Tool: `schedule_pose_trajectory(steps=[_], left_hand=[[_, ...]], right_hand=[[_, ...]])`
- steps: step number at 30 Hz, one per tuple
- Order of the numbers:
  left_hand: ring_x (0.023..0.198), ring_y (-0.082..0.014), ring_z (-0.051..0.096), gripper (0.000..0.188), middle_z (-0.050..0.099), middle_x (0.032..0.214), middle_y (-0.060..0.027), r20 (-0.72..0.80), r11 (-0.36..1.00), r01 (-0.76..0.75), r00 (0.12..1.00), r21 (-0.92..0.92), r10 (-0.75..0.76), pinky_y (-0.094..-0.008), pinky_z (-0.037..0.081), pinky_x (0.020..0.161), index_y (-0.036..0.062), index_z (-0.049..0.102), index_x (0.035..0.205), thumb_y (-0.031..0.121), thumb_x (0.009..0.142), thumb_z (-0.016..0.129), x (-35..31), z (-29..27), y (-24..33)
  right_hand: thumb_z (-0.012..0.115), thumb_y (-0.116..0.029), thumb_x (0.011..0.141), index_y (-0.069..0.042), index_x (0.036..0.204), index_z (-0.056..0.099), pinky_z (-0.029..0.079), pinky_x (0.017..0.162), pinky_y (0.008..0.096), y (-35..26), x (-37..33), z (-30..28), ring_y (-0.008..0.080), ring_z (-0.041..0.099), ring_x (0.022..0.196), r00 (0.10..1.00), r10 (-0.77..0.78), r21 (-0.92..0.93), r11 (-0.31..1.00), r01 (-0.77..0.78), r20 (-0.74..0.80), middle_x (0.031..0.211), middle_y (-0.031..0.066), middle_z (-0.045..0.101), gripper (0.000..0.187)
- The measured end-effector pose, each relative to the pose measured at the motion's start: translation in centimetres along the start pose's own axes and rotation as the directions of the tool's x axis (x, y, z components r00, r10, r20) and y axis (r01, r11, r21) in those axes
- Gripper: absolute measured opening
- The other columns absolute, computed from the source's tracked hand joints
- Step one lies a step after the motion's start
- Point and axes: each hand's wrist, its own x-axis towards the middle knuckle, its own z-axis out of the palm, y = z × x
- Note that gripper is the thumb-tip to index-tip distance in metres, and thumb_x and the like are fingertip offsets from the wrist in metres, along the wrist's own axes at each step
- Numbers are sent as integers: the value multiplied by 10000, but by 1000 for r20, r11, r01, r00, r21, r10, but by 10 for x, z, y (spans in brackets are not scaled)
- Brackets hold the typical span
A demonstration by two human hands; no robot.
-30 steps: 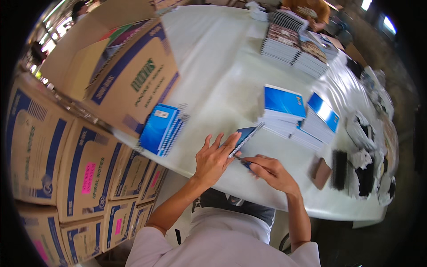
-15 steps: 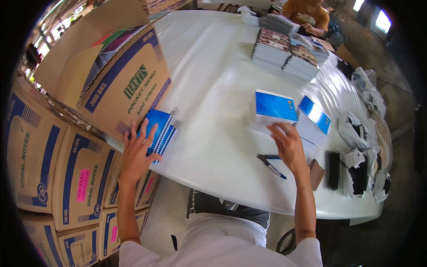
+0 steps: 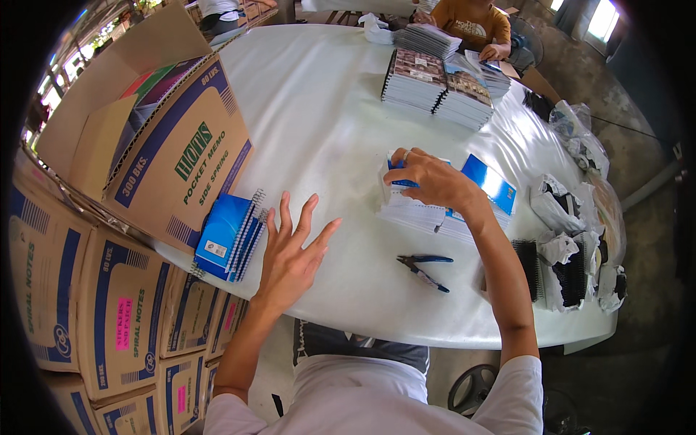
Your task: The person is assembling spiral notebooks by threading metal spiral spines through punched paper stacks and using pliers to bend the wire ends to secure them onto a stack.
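Observation:
My left hand hovers above the table with its fingers spread and nothing in it. Next to it lies a small pile of blue spiral notebooks with metal coils, against the cardboard box. At the right, my right hand reaches over a stack of blue-covered paper pads, its fingers curled round the top pad at the left edge. How many pads it grips is hidden. A second blue-covered stack stands just right of it. Blue-handled pliers rest on the table in front of the stacks.
An open cardboard box stands at the table's left edge, above several stacked cartons. Black binding coils in torn white wrapping lie at the right. Bound books are piled at the far side, before a seated person.
My left hand has left the spiral notebooks and moved right, fingers spreading. My right hand has moved up and left onto the blue-covered stack. The view has shifted slightly.

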Motion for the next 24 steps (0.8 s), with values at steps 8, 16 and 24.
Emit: schedule_pose_trajectory(steps=[8,16,24], left_hand=[[1444,-497,218,565,336,1555,-168,-10,996,-16,1000,-91,15,-672,214,1106,175,635,1313,-15,787,719,6,4,7],[1451,-481,218,528,342,1559,-148,-11,984,-27,1000,-178,25,-673,217,1102,146,647,1295,-24,798,705,9,10,10],[1467,-414,241,563,400,1534,-123,4,949,9,1000,-315,-8,-584,238,1137,150,585,1362,-32,835,667,17,24,12]], right_hand=[[702,-4,810,-141,1139,625,495,981,406,-1,15,-20,279,535,1192,975,88,-42,996,-81,206,1251,48,573,364],[612,95,763,-99,1029,604,516,842,440,2,14,-17,334,600,1083,994,5,27,1000,-8,111,1135,93,626,330],[681,35,783,-85,1136,603,500,939,439,10,10,-21,355,599,1093,995,28,70,997,-35,98,1144,124,637,381]])
